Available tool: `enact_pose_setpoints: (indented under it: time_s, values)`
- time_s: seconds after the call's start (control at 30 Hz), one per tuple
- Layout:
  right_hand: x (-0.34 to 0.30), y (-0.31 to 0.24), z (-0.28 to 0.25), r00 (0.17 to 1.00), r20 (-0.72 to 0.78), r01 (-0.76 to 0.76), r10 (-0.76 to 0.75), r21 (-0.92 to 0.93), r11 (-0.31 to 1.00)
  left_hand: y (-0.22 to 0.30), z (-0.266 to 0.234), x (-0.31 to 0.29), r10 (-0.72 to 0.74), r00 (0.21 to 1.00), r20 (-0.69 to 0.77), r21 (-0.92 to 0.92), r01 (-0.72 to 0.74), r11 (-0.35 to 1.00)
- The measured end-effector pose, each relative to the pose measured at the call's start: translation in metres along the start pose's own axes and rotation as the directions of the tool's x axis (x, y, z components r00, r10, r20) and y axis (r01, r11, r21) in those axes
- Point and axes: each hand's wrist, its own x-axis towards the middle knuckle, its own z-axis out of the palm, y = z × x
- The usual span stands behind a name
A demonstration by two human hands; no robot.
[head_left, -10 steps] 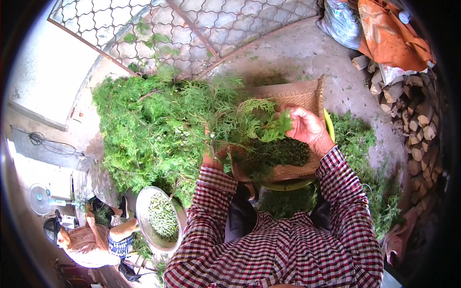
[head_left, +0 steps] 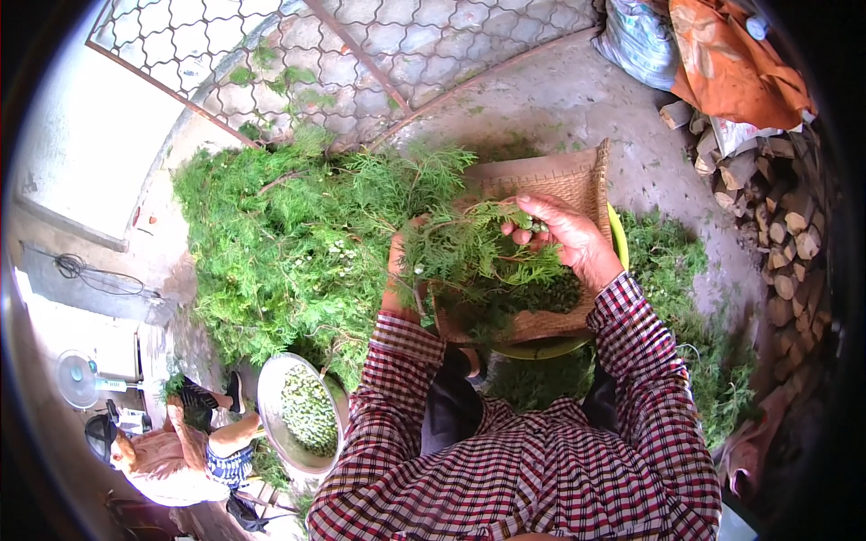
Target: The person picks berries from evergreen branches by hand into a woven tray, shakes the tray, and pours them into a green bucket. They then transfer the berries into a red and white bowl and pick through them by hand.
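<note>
fan: standing at far l., by the wall (head_left: 78,379).
co-worker: seated lower l. (head_left: 162,464), bit of greenery by their hands; too small to tell what's done there.
metal bowl: tilted a bit, just l. of the person's sleeve (head_left: 336,395); small green pieces (head_left: 307,413) cover most of its bottom, so prob. a fair share done.
branch pile: big heap of leafy green on the floor (head_left: 280,243), pale bits showing among the leaves; looks like much is left, tho can't tell how many branches are already picked over.
l. hand: at the pile's r. edge (head_left: 398,255), behind foliage; fingers mostly hidden, seem to hold the stem end, can't tell for sure.
sprig: up in the air betw. both hands, over the basket (head_left: 451,239); has plenty of leaf on it, so prob. only part done.
woven basket: under the sprig (head_left: 585,180), w/ a patch of green pieces (head_left: 559,293) + leafy bits inside; looks part-filled.
basin: yellow-green, under the basket (head_left: 541,348).
r. hand: over the basket's r. side (head_left: 568,236), fingers curled + pinching the sprig's tip.
loose greenery: on the floor, r. of the basin (head_left: 672,261); can't tell if picked or not.
firewood: stacked far r. (head_left: 785,234), apart from the work.
</note>
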Motion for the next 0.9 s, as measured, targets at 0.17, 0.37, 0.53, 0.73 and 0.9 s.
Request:
enact_pose_setpoints:
  time_s: [0.17,0.37,0.53,0.73,0.9]
  values:
    - [0.006,0.005,-0.014,0.998,0.054,0.020,-0.026,0.102,0.995,0.017,0.032,-0.015,-0.044,0.979,-0.198,0.139,0.073,0.988]
    - [-0.004,-0.002,-0.027,0.948,0.291,0.092,-0.130,0.139,0.986,0.020,0.018,-0.025,-0.019,0.957,-0.291,0.014,0.024,1.000]
    - [-0.001,-0.006,-0.036,0.967,0.174,0.125,-0.185,0.308,0.943,0.006,0.027,-0.025,0.005,0.960,-0.281,0.018,0.000,1.000]
    - [0.004,0.012,-0.010,0.994,0.101,0.052,-0.051,-0.009,0.999,0.001,0.032,-0.029,0.038,0.953,-0.301,0.047,-0.025,0.999]
    - [0.006,0.021,0.003,0.987,0.128,-0.076,0.095,-0.142,0.987,-0.003,0.035,-0.023,0.027,0.954,-0.298,0.036,-0.017,0.999]
